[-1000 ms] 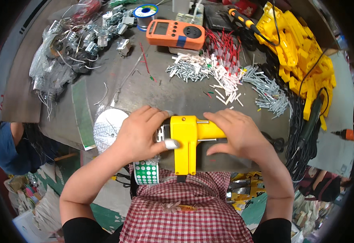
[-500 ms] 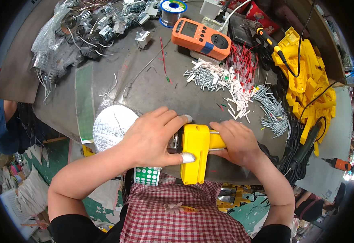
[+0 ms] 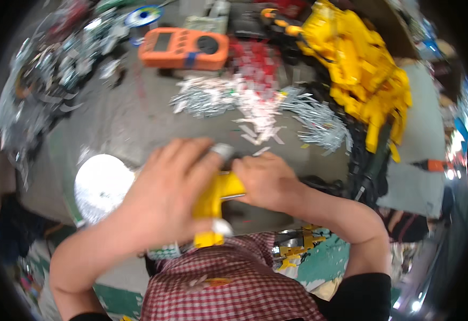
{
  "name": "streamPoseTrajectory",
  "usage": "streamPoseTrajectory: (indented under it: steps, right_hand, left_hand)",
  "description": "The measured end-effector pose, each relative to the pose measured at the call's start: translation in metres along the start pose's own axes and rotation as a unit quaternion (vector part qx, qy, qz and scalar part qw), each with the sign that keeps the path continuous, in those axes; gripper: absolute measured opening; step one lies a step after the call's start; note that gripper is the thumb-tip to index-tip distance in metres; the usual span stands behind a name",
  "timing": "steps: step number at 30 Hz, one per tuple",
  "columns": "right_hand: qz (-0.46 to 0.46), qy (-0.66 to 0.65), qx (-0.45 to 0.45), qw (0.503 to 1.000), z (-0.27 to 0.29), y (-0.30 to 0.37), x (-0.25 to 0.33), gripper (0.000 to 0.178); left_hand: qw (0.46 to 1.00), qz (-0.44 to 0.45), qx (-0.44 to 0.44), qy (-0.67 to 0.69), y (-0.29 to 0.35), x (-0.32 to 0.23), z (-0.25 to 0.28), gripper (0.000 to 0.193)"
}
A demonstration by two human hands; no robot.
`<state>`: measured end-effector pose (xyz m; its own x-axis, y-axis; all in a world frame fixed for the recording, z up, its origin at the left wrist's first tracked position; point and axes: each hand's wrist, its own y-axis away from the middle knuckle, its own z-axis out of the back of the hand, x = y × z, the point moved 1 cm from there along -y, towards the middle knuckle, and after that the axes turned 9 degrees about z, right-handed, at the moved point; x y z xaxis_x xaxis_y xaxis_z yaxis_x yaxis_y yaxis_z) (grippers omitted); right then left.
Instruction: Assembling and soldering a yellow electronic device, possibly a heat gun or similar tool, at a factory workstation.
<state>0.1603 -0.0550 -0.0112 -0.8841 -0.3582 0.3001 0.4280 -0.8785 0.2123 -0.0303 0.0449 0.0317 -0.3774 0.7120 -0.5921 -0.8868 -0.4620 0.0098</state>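
A yellow plastic housing is held between my two hands at the near edge of the table, blurred by motion. My left hand grips its left side, with white wrapping on the thumb and a fingertip. From the right, my right hand closes around the yellow part that sticks out sideways, where a thin metal rod also shows. The left hand covers much of the housing's left side. A round silvery disc lies left of my left hand.
Beyond my hands lie piles of screws, white sleeves and red wires. An orange meter stands behind them, near a solder spool. Yellow plastic parts heap at right; metal pieces crowd the far left.
The view has swung, so the table things appear shifted left. My left hand now covers more of the yellow housing, hiding the dark metal piece seen beside it before. Both hands keep their hold.
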Motion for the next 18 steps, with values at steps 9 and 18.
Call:
streamPoseTrajectory:
  steps: [9,18]
  right_hand:
    - [-0.1,-0.096,-0.298,0.944,0.014,0.093,-0.057,0.036]
    - [-0.394,-0.097,-0.65,0.642,0.022,0.256,-0.134,0.064]
  left_hand:
    - [0.992,-0.013,0.063,-0.106,-0.028,-0.029,-0.055,0.069]
    - [0.993,-0.048,0.03,-0.099,-0.033,-0.036,-0.067,0.054]
